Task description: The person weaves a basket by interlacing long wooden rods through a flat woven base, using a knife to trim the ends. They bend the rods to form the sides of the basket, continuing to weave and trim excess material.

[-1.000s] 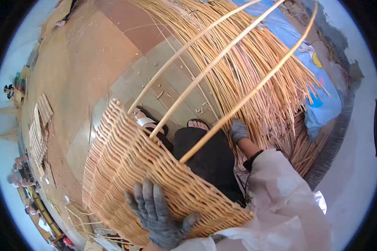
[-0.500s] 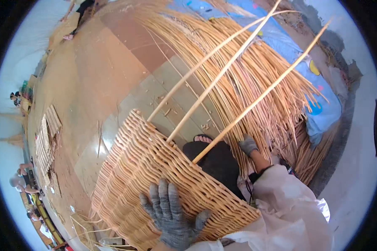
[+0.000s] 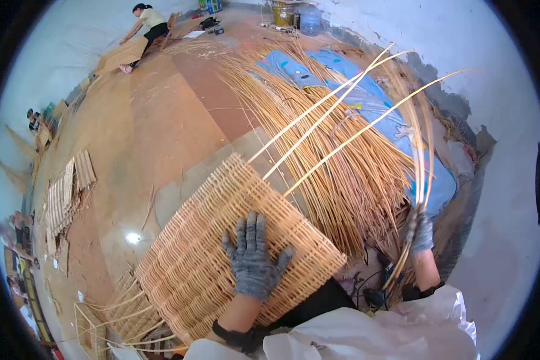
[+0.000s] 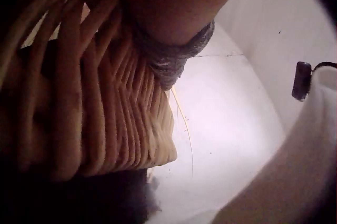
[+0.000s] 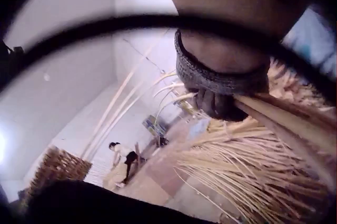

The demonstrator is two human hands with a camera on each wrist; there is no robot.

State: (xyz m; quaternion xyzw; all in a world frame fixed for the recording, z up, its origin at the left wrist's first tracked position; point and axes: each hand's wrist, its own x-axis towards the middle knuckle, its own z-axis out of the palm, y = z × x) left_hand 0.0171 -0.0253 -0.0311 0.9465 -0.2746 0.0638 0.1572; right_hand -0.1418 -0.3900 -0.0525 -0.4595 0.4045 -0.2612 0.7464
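My gloved left hand [image 3: 255, 264] rests flat on a woven wicker panel [image 3: 192, 258], palm down with straight fingers. Three long pale canes [image 3: 324, 157] stick out of the panel's far edge and bend to the upper right. Off to the right, my gloved right hand [image 3: 422, 234] grips several long wicker canes [image 3: 425, 165], which rise above the fist and trail below it. In the right wrist view, curled fingers [image 5: 213, 103] close round the canes [image 5: 295, 121]. Close up in the left wrist view are the panel's thick weave [image 4: 100, 113] and the left glove's cuff [image 4: 168, 58].
A large pile of loose canes [image 3: 342, 198] spreads on the floor beyond the panel, with blue patterned cloth [image 3: 390, 123] behind it. Flat slatted pieces [image 3: 66, 192] lie at the left. Another person [image 3: 147, 27] works at the far end; a water jug [image 3: 311, 21] stands by the wall.
My right hand has come up from the cane pile and moved right, now with canes in its grip. The head view has lifted, showing more of the room. My left hand stays on the panel.
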